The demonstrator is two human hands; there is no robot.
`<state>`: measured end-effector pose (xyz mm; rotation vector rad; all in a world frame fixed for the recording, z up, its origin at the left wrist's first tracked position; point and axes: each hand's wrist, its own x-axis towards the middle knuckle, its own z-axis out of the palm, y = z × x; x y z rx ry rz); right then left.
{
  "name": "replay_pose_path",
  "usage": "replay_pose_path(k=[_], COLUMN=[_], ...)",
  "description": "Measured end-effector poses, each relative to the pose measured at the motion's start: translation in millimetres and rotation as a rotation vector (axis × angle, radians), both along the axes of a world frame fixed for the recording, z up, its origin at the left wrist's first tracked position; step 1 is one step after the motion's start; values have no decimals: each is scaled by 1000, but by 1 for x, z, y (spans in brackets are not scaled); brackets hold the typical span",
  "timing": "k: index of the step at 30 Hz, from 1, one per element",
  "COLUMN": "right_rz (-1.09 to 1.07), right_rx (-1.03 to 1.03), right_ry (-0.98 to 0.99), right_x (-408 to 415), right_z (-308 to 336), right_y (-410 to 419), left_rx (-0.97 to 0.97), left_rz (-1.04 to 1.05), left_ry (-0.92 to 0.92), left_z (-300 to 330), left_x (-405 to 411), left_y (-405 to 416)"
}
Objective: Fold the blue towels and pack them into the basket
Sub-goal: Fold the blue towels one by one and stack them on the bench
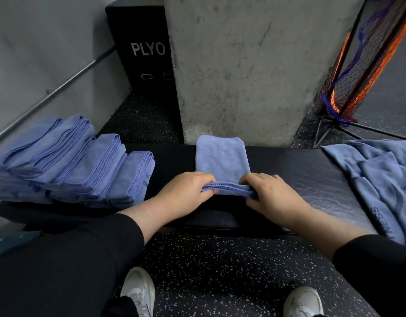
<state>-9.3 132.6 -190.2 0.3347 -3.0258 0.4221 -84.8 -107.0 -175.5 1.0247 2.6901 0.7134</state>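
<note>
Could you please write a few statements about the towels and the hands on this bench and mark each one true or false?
1. Both hands grip the near edge of the folded towel. True: left hand, right hand.
2. The folded stack lies at the person's right. False: it lies at the left.
3. An unfolded heap of towels lies at the right end of the bench. True.
4. The black box behind reads "GYM". False: the black box reads "PLYO".
</note>
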Motion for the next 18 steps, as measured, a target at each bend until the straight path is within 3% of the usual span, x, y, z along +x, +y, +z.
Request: replay_pose_path(k=[3,11,13,18], right_rz=[-92,-76,-108,-272], right_rx=[-149,-455,-526,-501], right_ry=[-67,-391,-402,-244], right_x=[2,18,19,1], right_z=[12,52,53,44], right_y=[0,5,4,2], left_rx=[0,84,112,139], left_rz=[24,30,49,203], left_ry=[-36,-419,-481,-372], left_z=[5,30,33,30], left_x=[-1,8,11,-3], left_y=[-8,-25,-24,-15])
